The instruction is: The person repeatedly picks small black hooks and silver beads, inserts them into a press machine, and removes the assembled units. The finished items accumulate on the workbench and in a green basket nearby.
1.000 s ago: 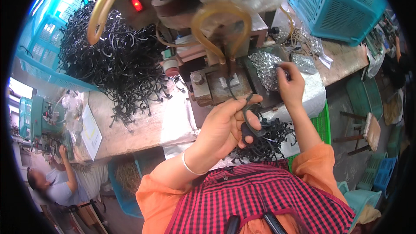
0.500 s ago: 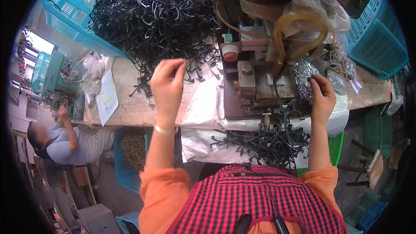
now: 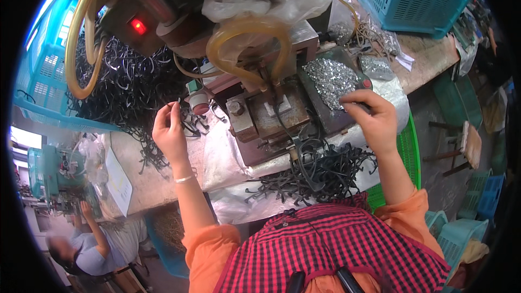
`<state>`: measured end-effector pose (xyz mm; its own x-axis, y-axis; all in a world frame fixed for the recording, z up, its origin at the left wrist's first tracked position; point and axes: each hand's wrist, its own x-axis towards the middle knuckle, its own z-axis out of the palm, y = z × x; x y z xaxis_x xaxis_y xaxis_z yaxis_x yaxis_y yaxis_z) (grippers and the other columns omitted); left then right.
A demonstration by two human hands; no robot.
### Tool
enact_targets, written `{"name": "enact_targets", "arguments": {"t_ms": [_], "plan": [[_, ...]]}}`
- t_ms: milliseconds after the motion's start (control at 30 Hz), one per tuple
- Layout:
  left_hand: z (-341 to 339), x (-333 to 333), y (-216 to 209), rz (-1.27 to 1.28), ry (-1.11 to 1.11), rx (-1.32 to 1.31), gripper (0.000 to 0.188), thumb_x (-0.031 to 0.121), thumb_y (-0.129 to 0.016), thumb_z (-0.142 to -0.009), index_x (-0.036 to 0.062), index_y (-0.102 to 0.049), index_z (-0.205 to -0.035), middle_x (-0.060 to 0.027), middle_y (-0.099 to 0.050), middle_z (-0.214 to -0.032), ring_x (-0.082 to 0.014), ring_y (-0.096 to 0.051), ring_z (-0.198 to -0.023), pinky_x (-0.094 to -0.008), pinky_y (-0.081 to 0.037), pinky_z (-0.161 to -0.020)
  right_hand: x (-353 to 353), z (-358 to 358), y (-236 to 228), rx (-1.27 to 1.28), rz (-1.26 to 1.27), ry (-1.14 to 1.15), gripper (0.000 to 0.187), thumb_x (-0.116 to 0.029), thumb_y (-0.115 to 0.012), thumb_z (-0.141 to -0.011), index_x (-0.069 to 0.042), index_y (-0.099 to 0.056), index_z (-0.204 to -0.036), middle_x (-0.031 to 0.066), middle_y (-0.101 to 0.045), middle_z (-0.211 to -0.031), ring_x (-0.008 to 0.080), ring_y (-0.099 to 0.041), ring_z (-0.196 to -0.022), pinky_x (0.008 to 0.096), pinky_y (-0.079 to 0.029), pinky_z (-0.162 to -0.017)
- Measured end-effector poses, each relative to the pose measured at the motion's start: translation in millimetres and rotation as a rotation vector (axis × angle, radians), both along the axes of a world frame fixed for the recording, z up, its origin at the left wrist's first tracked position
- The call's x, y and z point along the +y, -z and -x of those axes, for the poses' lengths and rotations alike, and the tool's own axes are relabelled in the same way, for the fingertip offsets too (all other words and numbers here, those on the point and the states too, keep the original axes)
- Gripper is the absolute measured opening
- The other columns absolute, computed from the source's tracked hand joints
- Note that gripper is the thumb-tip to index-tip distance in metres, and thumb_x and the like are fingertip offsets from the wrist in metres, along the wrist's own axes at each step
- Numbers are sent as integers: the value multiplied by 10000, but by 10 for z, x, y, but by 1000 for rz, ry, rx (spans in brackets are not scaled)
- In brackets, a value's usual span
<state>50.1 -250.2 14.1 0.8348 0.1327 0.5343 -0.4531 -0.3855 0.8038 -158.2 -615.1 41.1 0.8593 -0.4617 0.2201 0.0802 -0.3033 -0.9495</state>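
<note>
My left hand (image 3: 171,137) is raised, with thumb and fingers pinched together beside the large heap of black curved strips (image 3: 122,78). Something small and dark shows at its fingertips, too small to name. My right hand (image 3: 375,121) has its fingertips at the lower edge of a pile of small shiny silver pieces (image 3: 329,78). Its fingers are drawn together; what they hold, if anything, is hidden. Between the hands stands a bench press with a metal block (image 3: 293,125). A black curved strip (image 3: 281,120) hangs over the block's front. More black strips (image 3: 304,176) lie bunched below it.
Yellowish hoses (image 3: 247,27) and clear plastic hang over the press. Blue baskets (image 3: 415,0) stand on either side, and a green basket (image 3: 408,152) is by my right arm. A sheet of paper (image 3: 116,180) lies on the left. Another person (image 3: 97,247) sits at a machine at far left.
The view has swung to the right, shifting the press leftward. My left hand stays pinched near the black heap. My right hand remains at the silver pieces, now at their lower edge.
</note>
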Motion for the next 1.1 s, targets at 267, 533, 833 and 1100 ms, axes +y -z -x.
{"name": "enact_targets", "arguments": {"t_ms": [267, 533, 833, 1100], "plan": [[494, -277, 99, 667, 242, 390, 139, 195, -582, -1060, 73, -635, -1101, -23, -653, -811, -81, -571, -630, -196, -412, -508, 630, -781, -301, -205, -314, -240, 426, 22, -734, -829, 13, -567, -1221, 83, -703, -1029, 123, -672, -946, 274, -526, -857], [828, -919, -1251, 143, 339, -372, 162, 48, -572, -1036, -15, -586, -1186, -133, -700, -965, -145, -671, -774, -248, -542, -728, 841, -702, -432, -149, -487, -233, 450, 16, -747, -819, 3, -574, -1235, 33, -719, -865, 89, -654, -848, 226, -494, -781], [1579, -1040, -1257, 479, 1040, 1004, 397, 234, -397, -1089, -99, -533, -1258, -134, -627, -649, -165, -525, -420, -244, -446, -426, -55, -324, 277, 142, 922, 289, 276, -151, -794, -771, -114, -740, -1038, 230, -610, -1320, 413, -500, -1344, 480, -442, -1050], [1436, -1299, -1021, 743, 932, 1362, 434, 215, -370, -1096, -64, -519, -1393, -81, -675, -731, -117, -544, -434, -193, -431, -391, -295, -479, 596, -36, 658, 306, 135, -148, -804, -770, -102, -746, -883, 175, -683, -1182, 384, -592, -1216, 469, -498, -962]]}}
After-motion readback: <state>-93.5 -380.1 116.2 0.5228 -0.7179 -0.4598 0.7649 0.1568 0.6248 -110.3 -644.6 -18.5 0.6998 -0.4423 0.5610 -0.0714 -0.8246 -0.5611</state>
